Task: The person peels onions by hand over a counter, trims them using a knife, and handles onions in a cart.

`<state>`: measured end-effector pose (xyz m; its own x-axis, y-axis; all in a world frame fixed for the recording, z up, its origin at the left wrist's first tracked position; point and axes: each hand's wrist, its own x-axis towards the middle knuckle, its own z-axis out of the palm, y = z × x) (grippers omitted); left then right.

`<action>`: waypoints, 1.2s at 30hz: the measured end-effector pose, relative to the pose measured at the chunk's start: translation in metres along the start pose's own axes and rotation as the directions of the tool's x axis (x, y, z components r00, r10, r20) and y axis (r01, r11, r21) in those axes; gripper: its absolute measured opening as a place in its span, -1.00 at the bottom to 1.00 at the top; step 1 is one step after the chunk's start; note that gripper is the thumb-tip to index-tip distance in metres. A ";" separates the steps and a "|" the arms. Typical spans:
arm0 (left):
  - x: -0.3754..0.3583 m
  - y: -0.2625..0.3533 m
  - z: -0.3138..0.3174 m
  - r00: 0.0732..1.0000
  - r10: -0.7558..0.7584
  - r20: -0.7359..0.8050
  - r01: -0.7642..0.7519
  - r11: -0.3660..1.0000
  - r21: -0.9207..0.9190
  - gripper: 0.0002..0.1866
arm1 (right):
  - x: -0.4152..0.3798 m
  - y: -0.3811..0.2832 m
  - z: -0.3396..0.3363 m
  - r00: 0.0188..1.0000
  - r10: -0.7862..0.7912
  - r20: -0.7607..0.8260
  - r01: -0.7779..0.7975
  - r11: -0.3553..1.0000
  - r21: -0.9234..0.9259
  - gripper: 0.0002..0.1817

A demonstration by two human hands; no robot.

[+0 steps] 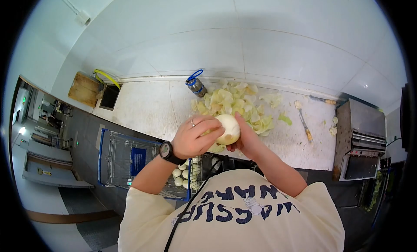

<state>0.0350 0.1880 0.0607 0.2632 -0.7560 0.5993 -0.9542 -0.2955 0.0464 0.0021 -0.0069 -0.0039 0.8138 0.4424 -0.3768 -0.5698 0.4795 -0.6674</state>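
A pale, round onion (229,126) is held up over the front of the worktop, between both my hands. My right hand (246,138) wraps its fingers beneath the onion and lays its thumb along the right side. From the left, my left hand (197,136) bends its fingers against the onion's surface; a ring and a black wristwatch are on this arm. Its fingertips are partly hidden, and a small yellowish bit shows under them. Just behind the onion lies a loose heap of pale yellow-green peels (230,102) on the white worktop (143,100).
A metal flask (196,86) with a blue loop stands behind the peels. Two knives, one nearer (305,126) and one by the wall (322,100), lie at right beside a steel appliance (359,130). A blue-edged cart (126,158) with several onions (180,176) stands below left.
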 end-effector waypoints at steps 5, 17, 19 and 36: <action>0.010 0.009 -0.025 0.971 0.045 0.234 -0.070 0.992 0.101 -0.67 | 0.003 0.001 -0.006 0.999 -0.024 -0.038 0.018 0.988 -0.154 -0.37; 0.001 0.011 -0.030 0.943 -0.037 0.331 0.092 0.984 -0.151 -0.79 | 0.010 0.006 0.003 0.999 -0.011 0.050 0.027 0.944 -0.328 -0.40; -0.005 0.013 -0.028 0.947 -0.070 0.313 0.120 0.982 -0.144 -0.79 | 0.013 0.010 0.003 0.998 0.025 0.057 -0.008 0.959 -0.283 -0.42; -0.080 0.026 -0.018 0.346 -0.938 0.031 0.824 0.288 -0.487 -0.80 | 0.043 0.053 0.059 0.850 -0.520 0.082 0.512 0.780 -0.360 -0.42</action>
<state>-0.0133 0.2511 0.0285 0.9902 -0.0029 0.1394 -0.1275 -0.4236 0.8968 -0.0001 0.0821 -0.0178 0.9787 0.1893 0.0794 0.0133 0.3277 -0.9447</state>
